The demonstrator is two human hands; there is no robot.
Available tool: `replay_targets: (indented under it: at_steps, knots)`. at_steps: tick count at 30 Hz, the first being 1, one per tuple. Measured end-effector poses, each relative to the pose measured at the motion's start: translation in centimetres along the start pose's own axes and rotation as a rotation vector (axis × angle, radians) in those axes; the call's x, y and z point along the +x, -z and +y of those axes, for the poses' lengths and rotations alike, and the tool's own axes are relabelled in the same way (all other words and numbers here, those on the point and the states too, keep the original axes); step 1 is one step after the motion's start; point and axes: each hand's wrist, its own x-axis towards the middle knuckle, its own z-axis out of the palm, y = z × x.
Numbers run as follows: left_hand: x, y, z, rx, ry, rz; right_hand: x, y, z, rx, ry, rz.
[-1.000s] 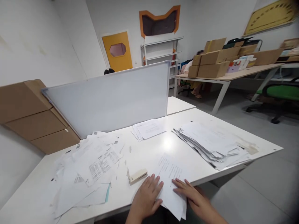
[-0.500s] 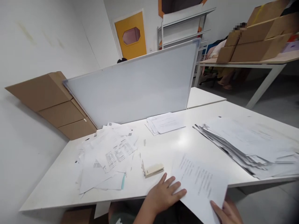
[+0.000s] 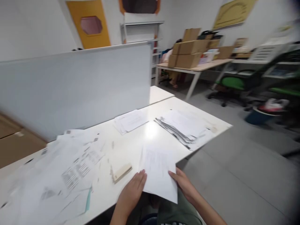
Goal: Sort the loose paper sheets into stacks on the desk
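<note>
Printed sheets of paper (image 3: 160, 176) overhang the table's front edge, apparently in a thin stack. My right hand (image 3: 184, 182) grips their right edge, thumb on top and fingers underneath. My left hand (image 3: 133, 190) lies along their left edge, its fingers stretched out flat and close together, fingertips touching the paper. Just left of the sheets and beyond my left hand, a cream-coloured stapler (image 3: 123, 172) rests on the white table (image 3: 127, 147).
Loose printed papers (image 3: 70, 168) spread across the left side. A small paper pile (image 3: 132, 121) lies by the whiteboard (image 3: 93, 84), a thicker stack (image 3: 184, 125) to the right. Cardboard boxes (image 3: 18, 140) stand at left. Beyond are a green chair (image 3: 232, 82) and a person behind boxes.
My view has swung right. My left hand has gone from spread fingers near the sheets to fingers together along their left edge. My right hand still grips the sheets.
</note>
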Motion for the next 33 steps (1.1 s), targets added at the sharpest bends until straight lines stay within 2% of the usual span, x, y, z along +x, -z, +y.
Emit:
replay_targets:
  at_steps: [4,9,16,24,29,33]
  knots:
    - [0.2,-1.1,-0.9,-0.015,0.019,0.063,0.6,0.4,-0.5,0.043,0.062,-0.052]
    - [0.2,-1.3,-0.8,0.001,0.029,0.043,0.2,0.9,0.3,-0.022,0.024,-0.004]
    - [0.3,-1.4,-0.7,0.001,-0.025,0.026,0.2,0.7,1.2,0.053,0.076,-0.001]
    - [0.4,-0.1,-0.8,-0.079,-0.059,-0.06,1.2,0.7,3.2,0.056,0.08,0.048]
    - [0.6,-0.1,-0.7,-0.064,-0.01,-0.013,1.6,0.8,4.3,0.026,0.081,0.082]
    - [0.5,-0.6,-0.6,-0.084,0.075,-0.022,1.7,0.6,4.3,0.009,0.092,0.094]
